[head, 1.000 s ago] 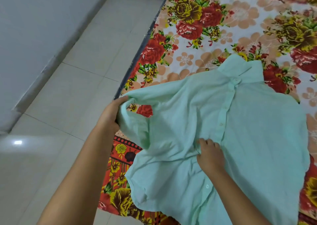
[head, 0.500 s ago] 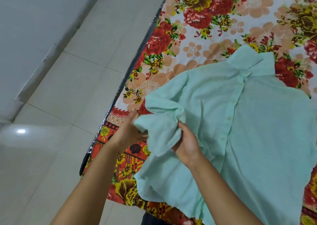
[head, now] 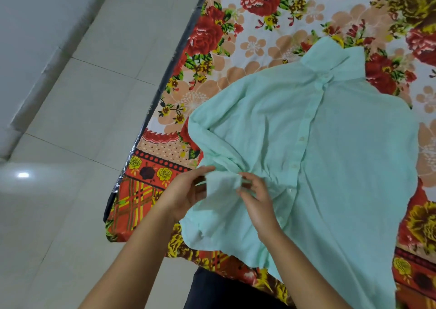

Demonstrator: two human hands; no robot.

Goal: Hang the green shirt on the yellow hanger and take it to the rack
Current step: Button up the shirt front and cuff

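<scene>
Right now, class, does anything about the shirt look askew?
Yes: the shirt lies flat on the bedsheet, but one sleeve is bunched across its front, its end pinched by the left hand and right hand.

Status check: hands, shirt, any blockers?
Hands: left hand and right hand both pinch sleeve cuff. Shirt: green shirt spread on floral bedsheet. No yellow hanger in view.

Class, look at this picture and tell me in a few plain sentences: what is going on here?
A person works at a bed covered by a floral sheet, where the green shirt lies spread, button front up, collar away from them. The left hand and right hand both pinch the end of one sleeve. No hanger is in view.
</scene>
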